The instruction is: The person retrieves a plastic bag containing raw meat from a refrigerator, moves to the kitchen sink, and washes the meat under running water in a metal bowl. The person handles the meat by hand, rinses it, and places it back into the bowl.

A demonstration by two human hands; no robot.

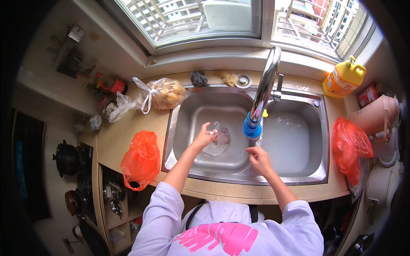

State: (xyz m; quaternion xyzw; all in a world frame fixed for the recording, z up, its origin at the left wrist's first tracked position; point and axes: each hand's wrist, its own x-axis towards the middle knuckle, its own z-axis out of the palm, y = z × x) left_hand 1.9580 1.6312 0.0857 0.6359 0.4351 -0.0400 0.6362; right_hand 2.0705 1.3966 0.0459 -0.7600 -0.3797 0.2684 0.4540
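Note:
Over the left basin of the stainless steel double sink (184,150), my left hand (203,137) is at a clear plastic bag (221,140) with something reddish in it. The fingers overlap the bag's upper left edge, and whether they grip it is not clear. My right hand (258,159) is over the divider between the basins, its fingers curled, below the blue nozzle (252,128) of the chrome faucet (267,80). Cloudy water (285,144) stands in the right basin.
Left of the sink are a red plastic bag (142,158) and a clear bag of yellowish items (168,92). A steel scouring pad (199,78) and a drain strainer (243,81) lie behind it. On the right are a yellow detergent jug (343,78), another red bag (349,147) and a pink thermos (376,115).

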